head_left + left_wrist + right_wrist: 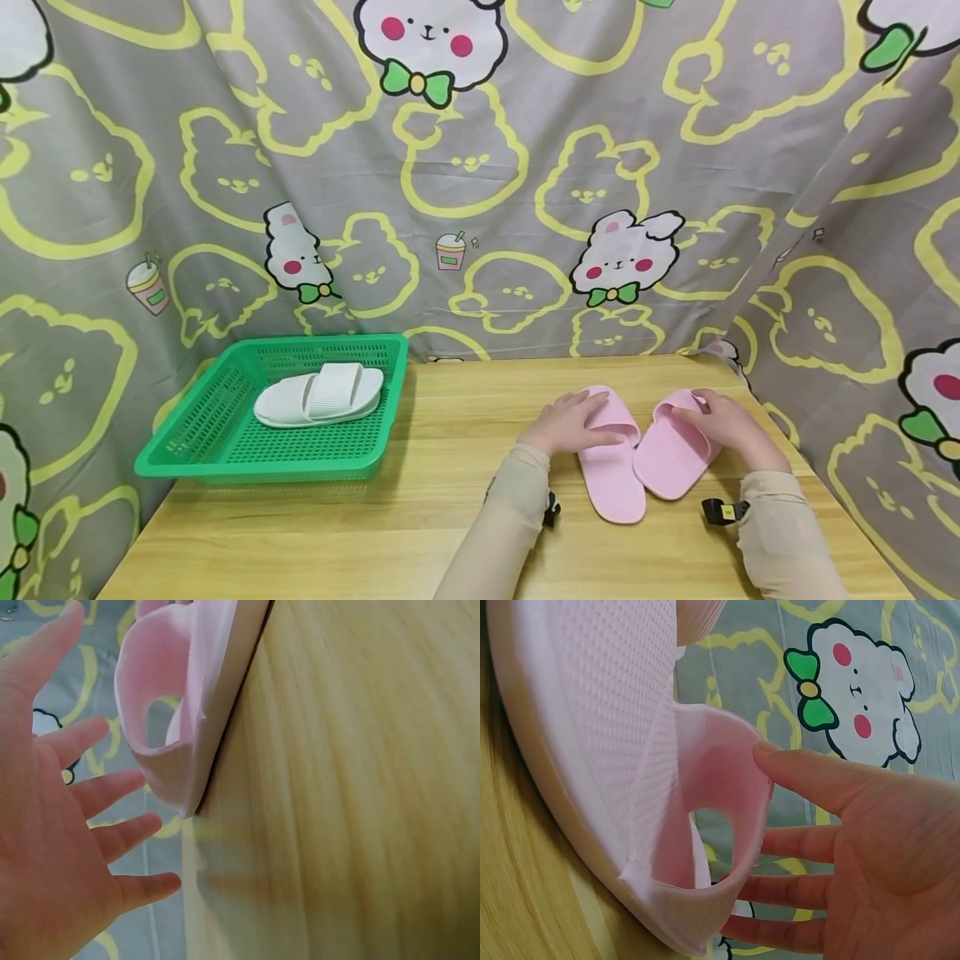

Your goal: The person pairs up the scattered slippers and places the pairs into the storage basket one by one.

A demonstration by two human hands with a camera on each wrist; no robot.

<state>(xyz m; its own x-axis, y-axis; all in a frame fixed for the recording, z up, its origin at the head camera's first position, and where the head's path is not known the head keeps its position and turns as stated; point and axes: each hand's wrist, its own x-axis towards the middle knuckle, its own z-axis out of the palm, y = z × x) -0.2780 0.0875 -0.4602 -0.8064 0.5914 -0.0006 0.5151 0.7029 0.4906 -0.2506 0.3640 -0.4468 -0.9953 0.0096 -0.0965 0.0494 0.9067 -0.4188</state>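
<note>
Two pink slippers lie side by side on the wooden table (360, 533), toes pointing away from me. My left hand (573, 421) is spread over the strap of the left pink slipper (615, 483). In the left wrist view the left hand (60, 847) has straight, splayed fingers with a small gap to that slipper's strap (176, 690). My right hand (723, 425) rests on the strap of the right pink slipper (667, 467). In the right wrist view the thumb of the right hand (855, 847) touches the strap's edge on the right slipper (600, 712), and the fingers lie straight.
A green plastic basket (262, 471) stands at the table's back left with a white slipper (318, 396) inside it. A grey cartoon-print curtain (480, 208) closes off the back and both sides. Bare tabletop lies between the basket and the pink slippers.
</note>
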